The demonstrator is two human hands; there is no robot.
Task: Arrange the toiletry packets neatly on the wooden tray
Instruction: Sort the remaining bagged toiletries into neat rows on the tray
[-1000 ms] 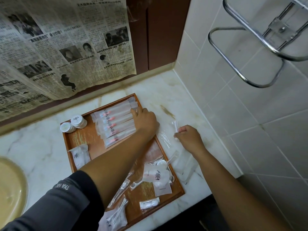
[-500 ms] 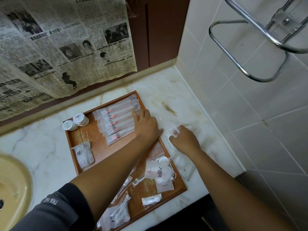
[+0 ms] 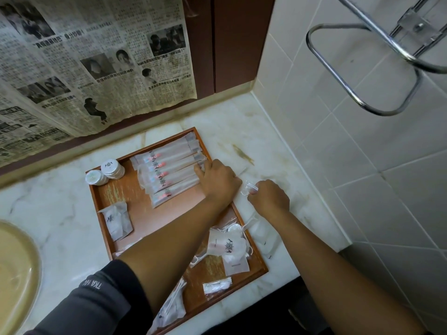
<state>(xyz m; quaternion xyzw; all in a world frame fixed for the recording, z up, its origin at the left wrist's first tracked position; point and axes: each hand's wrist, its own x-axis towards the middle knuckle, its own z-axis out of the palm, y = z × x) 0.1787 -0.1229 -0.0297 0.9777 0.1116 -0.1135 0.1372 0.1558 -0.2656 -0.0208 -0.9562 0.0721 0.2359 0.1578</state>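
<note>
Newspaper [image 3: 92, 64] hangs above the marble counter [image 3: 48, 206], beige sink [image 3: 14, 274] at left, chrome rack [image 3: 416, 26] on the tiled wall [image 3: 362, 177]

A bathroom, this was, and a guest one by the look of it. There was the pale marble bench [image 3: 60, 201] running into the corner, a cream basin [image 3: 17, 274] curving in at the left edge, a white tiled wall [image 3: 362, 177] climbing on the right. Up top, a chrome rack [image 3: 338, 76] stuck out from those tiles. On the bench sat a wooden tray [image 3: 116, 197] laid with toiletry packets [image 3: 169, 175] stamped with one small emblem, round white pots [image 3: 112, 168] at its far corner: hotel-style kit. Newspaper [image 3: 84, 68] hung over the back wall.
</note>
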